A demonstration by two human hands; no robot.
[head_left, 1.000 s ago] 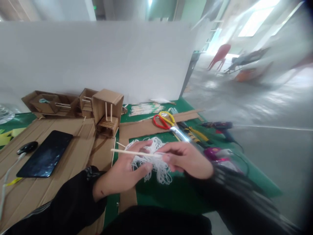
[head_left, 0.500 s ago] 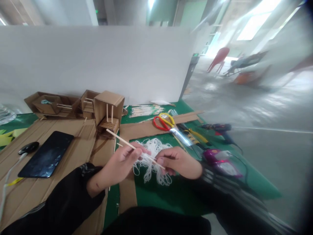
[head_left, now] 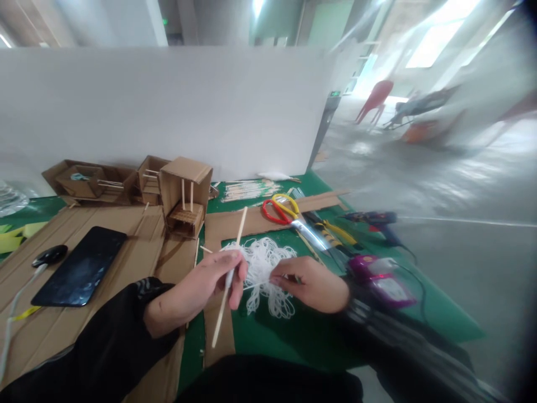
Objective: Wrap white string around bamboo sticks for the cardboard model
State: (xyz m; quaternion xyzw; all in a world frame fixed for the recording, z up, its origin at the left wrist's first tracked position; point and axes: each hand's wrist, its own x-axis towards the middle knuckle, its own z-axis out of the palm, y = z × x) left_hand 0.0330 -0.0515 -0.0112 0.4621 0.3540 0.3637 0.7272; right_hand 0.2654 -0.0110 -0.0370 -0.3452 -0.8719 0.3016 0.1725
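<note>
A thin wooden stick [head_left: 221, 320] is pinched between the thumb and fingers of my left hand [head_left: 216, 274]. White string is wound round the stick's middle, and a strand runs from it to the right. My right hand [head_left: 306, 281] pinches that white string [head_left: 257, 284] between thumb and forefinger, a short way from the stick. Behind and below both hands lies a loose tangled heap of the same string [head_left: 268, 254] on the green table surface.
Scissors [head_left: 300, 221] with red and yellow handles, pliers [head_left: 335, 232], a glue gun [head_left: 375, 218] and a purple device [head_left: 377, 277] lie to the right. Several sticks [head_left: 249, 190] lie behind. Cardboard boxes [head_left: 187, 179] and a black phone [head_left: 79, 266] are on the left.
The stick has swung from slanting down to the right to nearly upright in my left hand. My right hand has let go of the stick's lower end and now draws the string sideways.
</note>
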